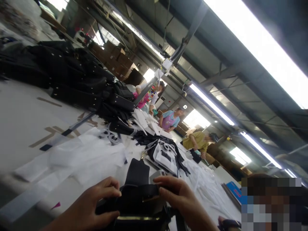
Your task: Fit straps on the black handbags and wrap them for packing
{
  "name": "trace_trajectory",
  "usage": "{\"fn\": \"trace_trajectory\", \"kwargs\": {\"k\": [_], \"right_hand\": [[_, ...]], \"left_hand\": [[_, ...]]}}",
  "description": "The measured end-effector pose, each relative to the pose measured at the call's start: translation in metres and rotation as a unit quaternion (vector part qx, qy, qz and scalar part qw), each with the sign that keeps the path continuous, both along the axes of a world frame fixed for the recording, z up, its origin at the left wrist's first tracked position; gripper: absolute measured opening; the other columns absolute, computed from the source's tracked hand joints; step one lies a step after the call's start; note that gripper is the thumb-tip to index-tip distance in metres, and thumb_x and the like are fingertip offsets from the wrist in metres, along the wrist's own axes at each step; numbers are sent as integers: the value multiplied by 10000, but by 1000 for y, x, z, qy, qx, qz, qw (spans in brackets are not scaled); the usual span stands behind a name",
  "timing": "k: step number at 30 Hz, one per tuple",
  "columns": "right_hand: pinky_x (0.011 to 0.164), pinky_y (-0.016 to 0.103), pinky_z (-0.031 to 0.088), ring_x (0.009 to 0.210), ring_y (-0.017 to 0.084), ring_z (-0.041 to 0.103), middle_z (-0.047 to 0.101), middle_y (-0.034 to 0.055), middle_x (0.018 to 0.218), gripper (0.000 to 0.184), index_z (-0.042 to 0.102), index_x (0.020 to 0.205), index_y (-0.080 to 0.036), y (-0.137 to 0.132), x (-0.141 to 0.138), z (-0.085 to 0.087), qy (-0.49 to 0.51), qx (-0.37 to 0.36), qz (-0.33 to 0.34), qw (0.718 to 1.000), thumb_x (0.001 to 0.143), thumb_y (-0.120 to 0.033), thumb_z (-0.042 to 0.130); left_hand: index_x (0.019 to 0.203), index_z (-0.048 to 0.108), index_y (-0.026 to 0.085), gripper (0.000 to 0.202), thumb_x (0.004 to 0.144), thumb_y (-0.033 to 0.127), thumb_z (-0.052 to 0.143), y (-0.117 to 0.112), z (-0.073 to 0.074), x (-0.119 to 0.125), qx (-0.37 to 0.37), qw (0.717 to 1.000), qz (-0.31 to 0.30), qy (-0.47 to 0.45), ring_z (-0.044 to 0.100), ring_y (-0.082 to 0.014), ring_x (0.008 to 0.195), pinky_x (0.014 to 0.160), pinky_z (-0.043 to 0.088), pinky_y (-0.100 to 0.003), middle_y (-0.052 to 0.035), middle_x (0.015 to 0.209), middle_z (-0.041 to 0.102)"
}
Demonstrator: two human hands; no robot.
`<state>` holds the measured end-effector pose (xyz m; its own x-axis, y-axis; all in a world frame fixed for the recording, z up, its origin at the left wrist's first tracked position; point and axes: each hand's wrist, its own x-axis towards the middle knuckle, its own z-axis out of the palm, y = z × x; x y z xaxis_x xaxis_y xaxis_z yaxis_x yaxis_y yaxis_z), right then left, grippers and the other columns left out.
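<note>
At the bottom of the tilted view both my hands grip a black bag (138,199) with gold metal trim, resting on a white table (21,118). My left hand (93,205) curls round the bag's left side, thumb underneath. My right hand (179,195) presses its fingers over the top strap from the right. A flat black piece sticks up behind the bag.
Sheets of white wrapping paper (84,154) lie left of the bag. A heap of black bags (72,73) covers the far left. Black and white scraps (163,150) fill the middle. Several people (169,120) work along the table's far side. Another person sits close at bottom right.
</note>
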<state>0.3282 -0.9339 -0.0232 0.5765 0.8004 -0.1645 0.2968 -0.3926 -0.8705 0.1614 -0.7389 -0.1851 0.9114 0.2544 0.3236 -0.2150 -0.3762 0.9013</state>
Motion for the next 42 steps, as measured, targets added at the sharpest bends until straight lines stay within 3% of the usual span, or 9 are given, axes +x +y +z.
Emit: {"fn": "trace_trajectory", "kwargs": {"k": [6,10,19,28,36,42], "right_hand": [[789,293,497,898,221,695,776,31,981,236,784,1055,-235,0,-9,19,-182,-84,26,979,848,-267,676],[795,279,494,884,203,704,783,-1,947,246,789,1025,-258,2,-13,27,-247,-103,44,963,851,-205,624],[761,282,501,869,220,697,775,43,934,241,784,1007,-195,3,0,16,-163,-66,43,983,820,-235,637],[825,261,491,900,187,725,792,-12,946,288,786,1005,-266,2,-4,18,-297,-80,71,949,865,-145,566],[810,298,492,908,227,730,797,18,953,272,790,1003,-256,7,2,15,-342,-105,61,932,885,-203,551],[800,320,498,883,249,720,791,37,943,261,787,995,-241,8,6,14,-314,-113,63,941,886,-264,552]], "left_hand": [[969,682,260,152,825,304,708,-3,-2,3,5,1000,-19,13,641,-205,1000,899,492,-214,-9,1098,642],[928,701,269,124,805,285,696,-9,0,5,-4,1000,10,7,648,-186,938,860,494,-200,7,1062,655],[894,712,260,119,785,283,668,-10,6,5,12,999,29,33,640,-179,893,826,482,-217,14,1039,659],[875,694,243,95,784,229,670,-10,24,4,32,997,18,60,642,-183,894,796,479,-238,4,1046,658],[852,678,224,102,771,252,734,-6,16,4,8,999,-19,40,601,-161,843,780,479,-243,9,1041,630],[1018,673,252,339,704,143,734,-1,10,-7,-37,997,-59,15,594,-184,969,888,485,-260,0,1148,604]]}}
